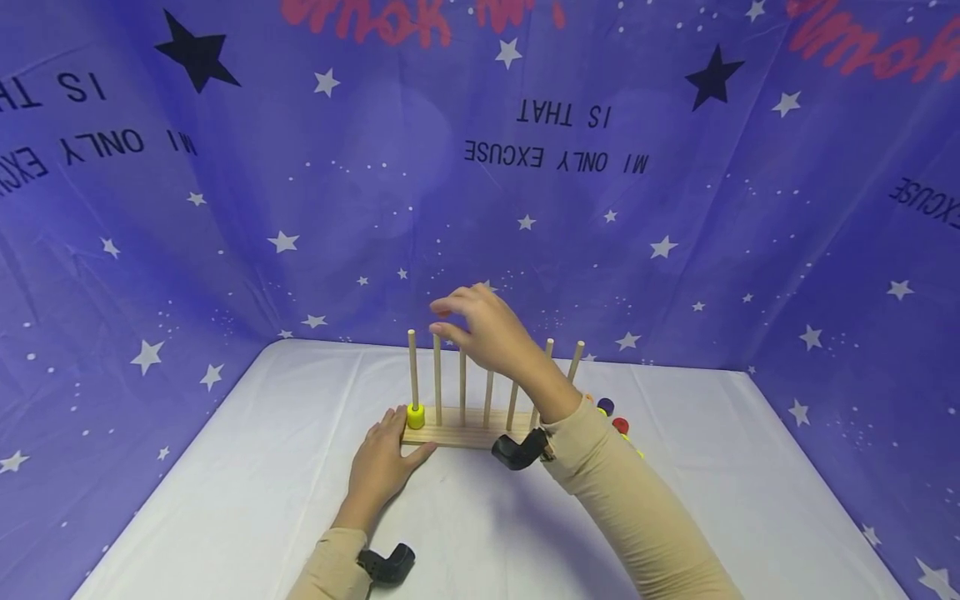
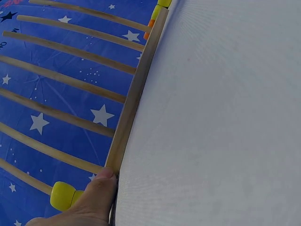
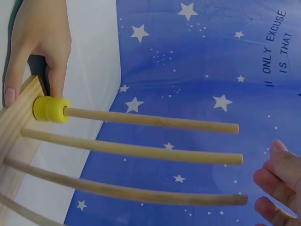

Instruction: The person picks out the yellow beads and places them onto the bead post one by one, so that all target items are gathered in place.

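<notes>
A wooden rack [image 1: 468,437] with several upright pegs stands on the white surface. Yellow beads [image 3: 51,109] sit stacked at the foot of its leftmost peg [image 1: 413,367]. My left hand [image 1: 380,467] rests on the left end of the base, its thumb along the front edge and its fingers beside the beads. Above the tops of the left pegs hovers my right hand [image 1: 483,329], fingers loosely bent, with a gap between thumb and fingers. In the right wrist view its fingertips [image 3: 269,181] are apart from the peg ends, and no bead shows in them.
Loose beads lie to the right of the rack, partly hidden by my right sleeve [image 1: 622,483]: a dark blue bead [image 1: 605,406], a red bead [image 1: 620,426] and some yellow ones. A purple star-printed cloth [image 1: 420,192] rises behind and at both sides of the white table surface [image 1: 720,483].
</notes>
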`<control>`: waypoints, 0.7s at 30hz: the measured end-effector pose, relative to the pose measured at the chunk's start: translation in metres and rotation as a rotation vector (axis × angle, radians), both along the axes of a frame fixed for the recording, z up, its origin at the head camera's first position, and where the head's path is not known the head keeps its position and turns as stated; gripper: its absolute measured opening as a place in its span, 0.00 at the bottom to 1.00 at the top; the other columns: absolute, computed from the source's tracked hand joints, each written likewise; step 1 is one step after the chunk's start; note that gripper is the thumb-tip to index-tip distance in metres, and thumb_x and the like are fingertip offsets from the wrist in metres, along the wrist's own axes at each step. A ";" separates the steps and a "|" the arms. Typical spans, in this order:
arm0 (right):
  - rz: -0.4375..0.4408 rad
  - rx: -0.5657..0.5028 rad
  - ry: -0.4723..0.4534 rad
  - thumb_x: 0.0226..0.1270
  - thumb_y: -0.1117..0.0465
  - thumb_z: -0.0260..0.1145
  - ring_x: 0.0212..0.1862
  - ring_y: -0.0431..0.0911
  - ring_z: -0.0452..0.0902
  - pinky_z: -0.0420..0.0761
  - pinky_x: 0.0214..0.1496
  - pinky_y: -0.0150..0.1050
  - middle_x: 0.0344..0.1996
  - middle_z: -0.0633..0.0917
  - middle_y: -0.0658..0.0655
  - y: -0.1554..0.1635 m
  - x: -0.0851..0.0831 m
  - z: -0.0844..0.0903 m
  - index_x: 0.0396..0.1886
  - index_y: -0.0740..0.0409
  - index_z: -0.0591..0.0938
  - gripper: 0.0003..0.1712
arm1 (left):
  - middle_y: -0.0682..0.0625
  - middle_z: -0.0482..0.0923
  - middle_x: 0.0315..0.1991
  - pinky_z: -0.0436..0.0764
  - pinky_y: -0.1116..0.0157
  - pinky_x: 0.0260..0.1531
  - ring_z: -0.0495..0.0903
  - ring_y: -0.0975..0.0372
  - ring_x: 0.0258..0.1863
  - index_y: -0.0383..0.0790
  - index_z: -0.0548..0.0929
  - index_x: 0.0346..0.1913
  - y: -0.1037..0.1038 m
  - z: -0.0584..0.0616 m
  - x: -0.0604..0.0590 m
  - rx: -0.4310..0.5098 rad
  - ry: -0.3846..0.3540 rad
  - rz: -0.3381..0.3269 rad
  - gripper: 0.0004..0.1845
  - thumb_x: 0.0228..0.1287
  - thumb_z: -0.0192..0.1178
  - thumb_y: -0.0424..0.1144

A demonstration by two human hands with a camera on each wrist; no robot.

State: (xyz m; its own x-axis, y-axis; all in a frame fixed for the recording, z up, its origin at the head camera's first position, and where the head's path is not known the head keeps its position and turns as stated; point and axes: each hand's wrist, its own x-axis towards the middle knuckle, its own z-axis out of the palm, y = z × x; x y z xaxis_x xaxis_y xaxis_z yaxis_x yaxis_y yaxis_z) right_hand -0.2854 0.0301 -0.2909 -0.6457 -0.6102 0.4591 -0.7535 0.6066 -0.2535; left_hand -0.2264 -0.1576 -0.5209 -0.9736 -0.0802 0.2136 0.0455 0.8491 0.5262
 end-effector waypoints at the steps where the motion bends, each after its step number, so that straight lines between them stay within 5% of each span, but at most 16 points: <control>1: 0.002 -0.004 0.004 0.66 0.50 0.63 0.49 0.42 0.73 0.73 0.59 0.39 0.45 0.84 0.47 0.002 0.000 0.000 0.50 0.50 0.83 0.17 | 0.39 0.63 0.69 0.64 0.43 0.66 0.63 0.43 0.68 0.39 0.61 0.71 0.000 0.000 0.000 0.000 0.001 0.000 0.49 0.53 0.60 0.67; 5: 0.013 -0.027 0.015 0.66 0.50 0.63 0.49 0.43 0.73 0.74 0.56 0.38 0.45 0.84 0.49 0.009 0.000 0.000 0.51 0.51 0.83 0.17 | 0.39 0.63 0.69 0.64 0.44 0.66 0.63 0.43 0.68 0.39 0.61 0.71 -0.001 -0.001 0.000 0.000 -0.003 -0.001 0.49 0.53 0.61 0.66; 12: 0.002 -0.063 0.010 0.65 0.50 0.63 0.59 0.46 0.71 0.72 0.64 0.44 0.53 0.82 0.51 0.031 0.006 0.002 0.52 0.51 0.82 0.18 | 0.39 0.63 0.69 0.64 0.43 0.65 0.63 0.42 0.68 0.39 0.61 0.71 0.000 0.000 0.001 -0.008 -0.008 0.011 0.49 0.52 0.60 0.67; 21: -0.003 -0.132 0.103 0.64 0.52 0.64 0.53 0.45 0.71 0.75 0.57 0.43 0.49 0.83 0.50 0.077 0.016 0.003 0.53 0.53 0.81 0.19 | 0.42 0.64 0.69 0.64 0.44 0.66 0.62 0.45 0.69 0.39 0.63 0.70 -0.001 -0.002 -0.001 -0.009 0.007 0.004 0.49 0.52 0.60 0.67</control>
State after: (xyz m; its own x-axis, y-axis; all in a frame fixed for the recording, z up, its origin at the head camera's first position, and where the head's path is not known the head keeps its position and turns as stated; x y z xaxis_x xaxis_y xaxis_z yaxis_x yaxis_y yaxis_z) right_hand -0.2692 0.1070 -0.2877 -0.5928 -0.5385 0.5988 -0.7779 0.5754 -0.2527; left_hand -0.2275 -0.1582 -0.5228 -0.9718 -0.0819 0.2212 0.0461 0.8538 0.5186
